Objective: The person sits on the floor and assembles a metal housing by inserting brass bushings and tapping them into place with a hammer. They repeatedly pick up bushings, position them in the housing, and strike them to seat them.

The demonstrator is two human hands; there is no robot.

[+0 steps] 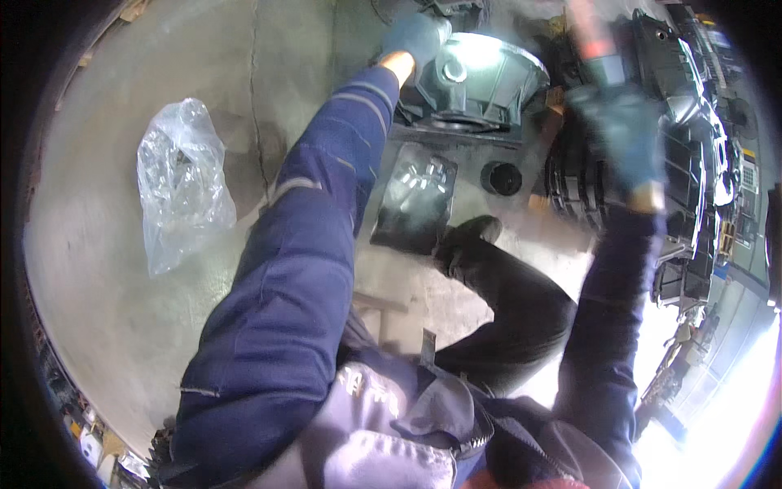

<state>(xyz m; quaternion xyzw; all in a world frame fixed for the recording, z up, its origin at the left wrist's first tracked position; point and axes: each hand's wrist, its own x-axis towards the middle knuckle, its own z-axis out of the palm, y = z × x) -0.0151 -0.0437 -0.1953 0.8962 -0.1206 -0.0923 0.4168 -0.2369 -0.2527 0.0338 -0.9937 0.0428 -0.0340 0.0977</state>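
My left hand, in a grey-blue work glove, grips the upper left side of a bell-shaped cast metal housing. Its fingers are partly hidden. The housing has a wide rim, ribs and a round port, and rests on a dark flat base. My right hand, gloved too, is smeared by motion to the right of the housing. It is closed round a long tool with a reddish section and a dark section; blur hides its exact kind. Beneath the right hand are large black ribbed machine parts.
A crumpled clear plastic bag lies on the concrete floor at left. In front of the housing are a black tray-like sheet with a shiny surface and a small round black cup. My bent leg is close to them. Shelving and equipment line the right edge.
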